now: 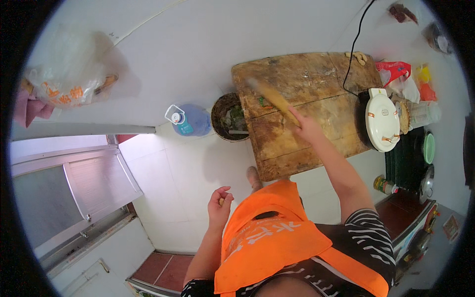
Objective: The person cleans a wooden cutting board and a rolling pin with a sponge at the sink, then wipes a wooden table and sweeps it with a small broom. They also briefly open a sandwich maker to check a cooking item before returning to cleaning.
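My right hand [308, 128] grips the near end of a long tan tool [274, 95], possibly wooden. Motion blurs its far end, so its exact kind is unclear. Beneath it spreads a worn wooden table top [315, 81], stained and split by plank seams. Small green and orange scraps [264, 103] lie on the wood beside the tool. Lower down, my left hand [219, 206] hangs over the floor with curled fingers around a small tan piece [221, 201], mostly hidden.
A bucket [219, 131] holding green scraps stands against the table's left edge, beside a large blue water jug [198, 119]. A white electric griddle [384, 120] sits at the right with its black cord [350, 63]. Knobby tan pieces [358, 57] lie at the back edge.
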Demonstrator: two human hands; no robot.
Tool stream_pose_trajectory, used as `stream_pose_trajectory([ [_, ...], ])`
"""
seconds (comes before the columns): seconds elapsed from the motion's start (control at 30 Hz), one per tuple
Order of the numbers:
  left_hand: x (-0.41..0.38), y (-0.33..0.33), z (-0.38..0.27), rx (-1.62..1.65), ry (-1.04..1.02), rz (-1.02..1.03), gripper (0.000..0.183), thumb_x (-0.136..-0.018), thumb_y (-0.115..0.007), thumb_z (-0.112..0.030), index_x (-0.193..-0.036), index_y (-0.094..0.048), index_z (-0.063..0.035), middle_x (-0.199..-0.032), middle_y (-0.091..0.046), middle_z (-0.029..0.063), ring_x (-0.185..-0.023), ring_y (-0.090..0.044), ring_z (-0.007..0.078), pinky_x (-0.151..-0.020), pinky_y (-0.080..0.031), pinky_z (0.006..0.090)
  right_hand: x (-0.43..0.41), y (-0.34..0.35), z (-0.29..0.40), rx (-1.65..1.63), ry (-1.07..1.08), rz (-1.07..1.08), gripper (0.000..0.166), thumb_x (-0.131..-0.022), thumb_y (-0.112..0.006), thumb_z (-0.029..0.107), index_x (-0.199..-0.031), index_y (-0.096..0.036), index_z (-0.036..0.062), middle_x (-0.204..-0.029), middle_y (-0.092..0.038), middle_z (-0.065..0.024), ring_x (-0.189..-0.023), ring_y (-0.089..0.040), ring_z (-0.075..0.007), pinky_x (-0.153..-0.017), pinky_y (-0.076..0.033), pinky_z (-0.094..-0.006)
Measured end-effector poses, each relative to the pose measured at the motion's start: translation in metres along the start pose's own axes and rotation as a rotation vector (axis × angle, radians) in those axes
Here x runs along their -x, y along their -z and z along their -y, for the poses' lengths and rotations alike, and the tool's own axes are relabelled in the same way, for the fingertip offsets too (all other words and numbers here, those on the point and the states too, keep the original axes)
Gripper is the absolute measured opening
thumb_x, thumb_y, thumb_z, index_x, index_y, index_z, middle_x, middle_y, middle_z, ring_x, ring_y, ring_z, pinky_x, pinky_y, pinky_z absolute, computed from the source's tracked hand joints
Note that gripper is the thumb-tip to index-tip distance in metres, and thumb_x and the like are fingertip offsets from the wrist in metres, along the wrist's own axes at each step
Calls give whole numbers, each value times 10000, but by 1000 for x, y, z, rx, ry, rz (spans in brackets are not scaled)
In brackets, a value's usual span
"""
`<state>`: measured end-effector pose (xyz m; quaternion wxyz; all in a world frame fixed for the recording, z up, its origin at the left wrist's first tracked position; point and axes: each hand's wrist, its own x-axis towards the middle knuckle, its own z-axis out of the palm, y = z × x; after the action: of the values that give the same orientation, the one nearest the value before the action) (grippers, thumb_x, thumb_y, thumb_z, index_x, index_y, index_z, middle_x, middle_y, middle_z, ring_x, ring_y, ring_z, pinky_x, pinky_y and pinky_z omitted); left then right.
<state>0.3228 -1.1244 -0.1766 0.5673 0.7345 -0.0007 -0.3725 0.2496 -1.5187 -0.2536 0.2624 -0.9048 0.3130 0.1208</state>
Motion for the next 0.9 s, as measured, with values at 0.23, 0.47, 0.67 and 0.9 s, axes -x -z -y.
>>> stream_pose_trajectory([
  [0.23,3,17,7,62,56,-39,244,-873,-574,-81,-1112,-563,-36,-806,-561,6,-521,-416,14,-419,-331,169,59,-120,-10,-477,-416,-293,798,-833,-580,152,-1494,-141,240,-849,-627,-234,-766,-612,-372,-696,-490,-426],
  [0.47,7,28,15,54,55,-55,261,-871,-571,-74,-1129,-558,-36,-811,-563,5,-515,-413,13,-421,-332,166,29,-152,87,-357,-399,-150,857,-838,-567,167,-1503,-27,199,-682,-586,-205,-632,-582,-360,-597,-463,-435],
  [0.67,11,29,14,61,41,-47,258,-870,-569,-62,-1128,-562,-42,-802,-564,-7,-516,-410,10,-431,-331,164,31,-139,101,-384,-337,-81,827,-839,-565,169,-1501,-71,201,-792,-623,-253,-722,-608,-414,-656,-495,-467],
  [0.9,12,20,15,44,13,-28,256,-872,-572,-58,-1127,-562,-44,-803,-565,-6,-508,-409,13,-427,-328,165,33,-137,108,-247,-206,19,846,-819,-580,148,-1499,-82,217,-860,-635,-242,-759,-618,-406,-694,-512,-463],
])
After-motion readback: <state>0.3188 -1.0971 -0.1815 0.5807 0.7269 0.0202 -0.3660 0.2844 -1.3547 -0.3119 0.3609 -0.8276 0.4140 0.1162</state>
